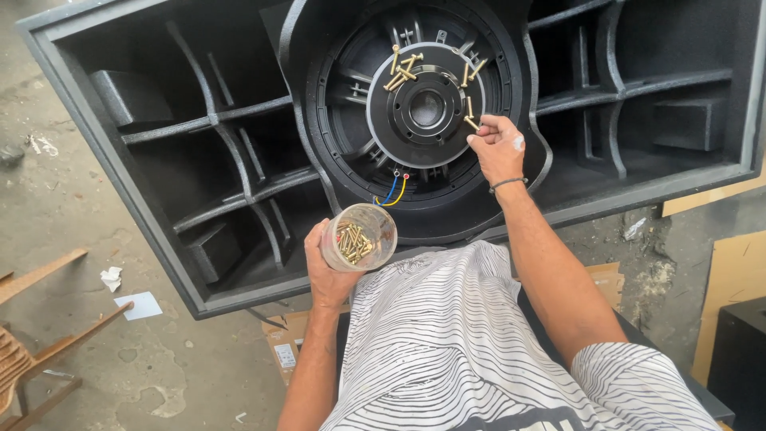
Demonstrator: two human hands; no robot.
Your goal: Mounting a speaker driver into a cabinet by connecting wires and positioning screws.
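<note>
Left hand cups clear jar of brass screws; right hand pinches one screw off speaker magnet — small, light, stiff, likely magnet-held; grip by shank.

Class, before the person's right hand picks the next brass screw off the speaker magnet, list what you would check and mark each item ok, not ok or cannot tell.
1. Right hand at the screws on the magnet: ok, fingertips touch one at the plate's right edge.
2. Left hand grips the clear jar: ok.
3. Jar mouth open and unobstructed: ok.
4. Jar has room for more: ok, only partly filled.
5. Blue and yellow wires clear of both hands: ok.
6. Speaker fixed to the cabinet: cannot tell.
</note>
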